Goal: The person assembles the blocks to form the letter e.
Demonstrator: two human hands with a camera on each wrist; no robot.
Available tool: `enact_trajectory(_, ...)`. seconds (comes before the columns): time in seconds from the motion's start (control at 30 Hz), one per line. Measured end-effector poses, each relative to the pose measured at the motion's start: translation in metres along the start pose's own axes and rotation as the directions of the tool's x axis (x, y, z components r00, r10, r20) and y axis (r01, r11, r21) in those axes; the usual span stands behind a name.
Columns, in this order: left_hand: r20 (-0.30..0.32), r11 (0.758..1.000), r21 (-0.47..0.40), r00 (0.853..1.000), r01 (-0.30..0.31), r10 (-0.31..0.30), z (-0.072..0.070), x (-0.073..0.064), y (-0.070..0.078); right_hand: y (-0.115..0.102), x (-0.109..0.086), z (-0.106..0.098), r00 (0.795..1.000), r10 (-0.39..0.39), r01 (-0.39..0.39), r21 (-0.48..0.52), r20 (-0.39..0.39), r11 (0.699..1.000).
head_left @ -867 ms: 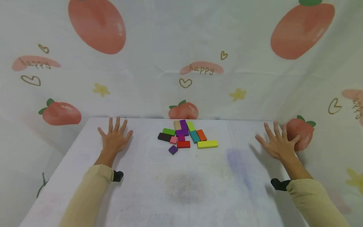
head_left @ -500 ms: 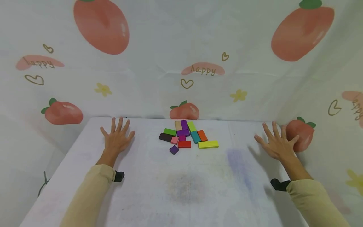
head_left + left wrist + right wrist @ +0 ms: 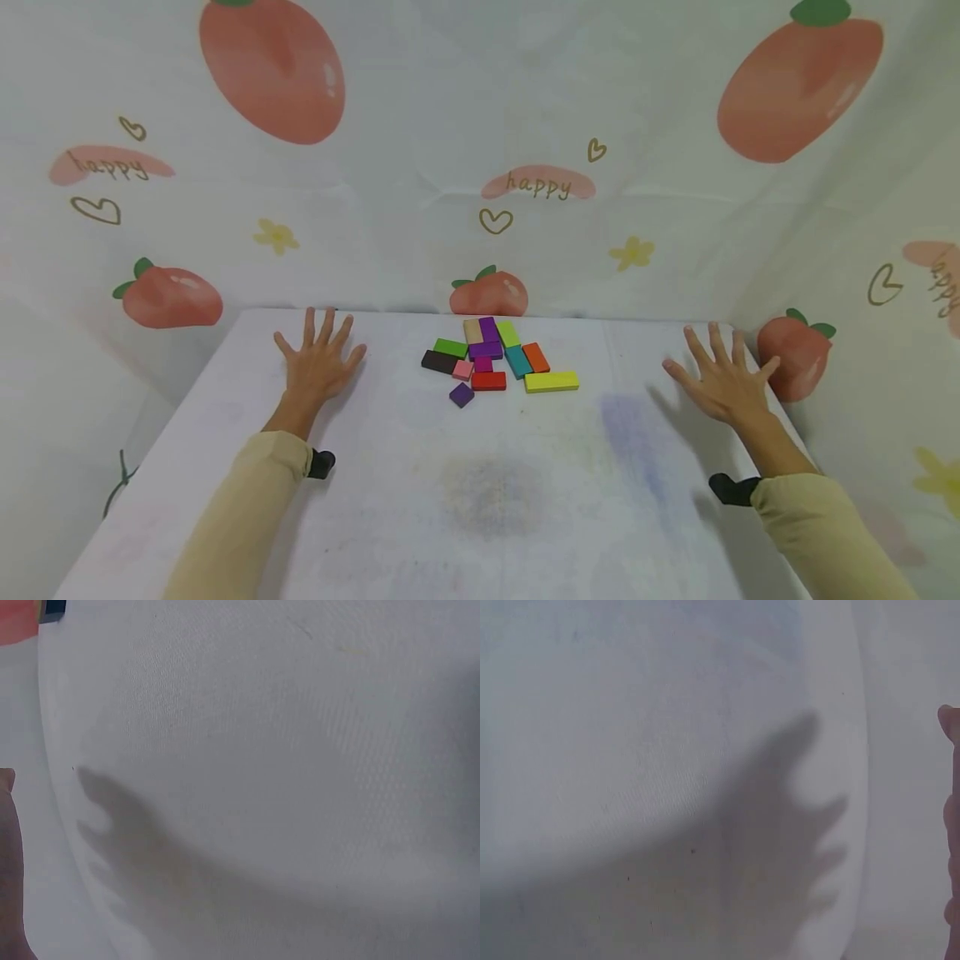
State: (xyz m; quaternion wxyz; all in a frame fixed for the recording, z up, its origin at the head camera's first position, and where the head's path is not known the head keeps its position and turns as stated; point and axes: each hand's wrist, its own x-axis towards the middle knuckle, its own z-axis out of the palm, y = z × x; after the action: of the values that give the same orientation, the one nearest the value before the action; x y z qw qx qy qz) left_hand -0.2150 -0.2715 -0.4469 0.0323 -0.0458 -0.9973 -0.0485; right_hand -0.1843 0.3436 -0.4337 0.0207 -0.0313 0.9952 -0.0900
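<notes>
My left hand is spread over the left part of the white table, fingers straight and holding nothing. Over the right part, my right hand is spread the same way, with nothing in it. Between them, near the back edge, lies a flat cluster of coloured blocks. It has a black block, a green block, a pink cube, a red block, a teal block and an orange block. A long yellow block lies at its right, a dark purple cube at its front.
A pale curtain printed with fruit hangs behind the table and along its sides. Each wrist carries a black camera mount. In the wrist views, hand shadows fall across the table top.
My left hand has moved slightly to the right in the head view, and my right hand slightly to the left. The view has shifted a little. The blocks keep their arrangement.
</notes>
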Motion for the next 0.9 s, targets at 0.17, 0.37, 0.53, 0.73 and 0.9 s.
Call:
enact_trajectory(0.17,0.008,1.0,0.011,1.0,-0.001,0.001,0.003,0.002,0.005,-0.009,0.002,0.002,1.0,-0.009,0.009,-0.01,0.017,1.0)
enact_trajectory(0.37,0.01,1.0,0.016,1.0,-0.024,0.024,0.009,0.006,0.019,-0.02,0.003,0.007,0.999,-0.028,0.028,-0.013,0.016,1.0)
enact_trajectory(0.53,0.021,0.998,0.034,0.998,-0.061,0.06,0.014,0.009,0.042,-0.03,0.001,0.012,0.999,-0.047,0.047,-0.019,0.008,0.999)
enact_trajectory(0.73,-0.038,0.985,0.063,0.986,-0.159,0.162,0.019,0.006,0.073,-0.046,-0.003,0.018,0.996,-0.093,0.093,-0.025,0.001,0.995)
enact_trajectory(0.9,-0.054,0.968,0.101,0.97,-0.231,0.237,0.025,0.002,0.095,-0.061,-0.003,0.024,0.989,-0.145,0.145,-0.016,-0.008,0.989)
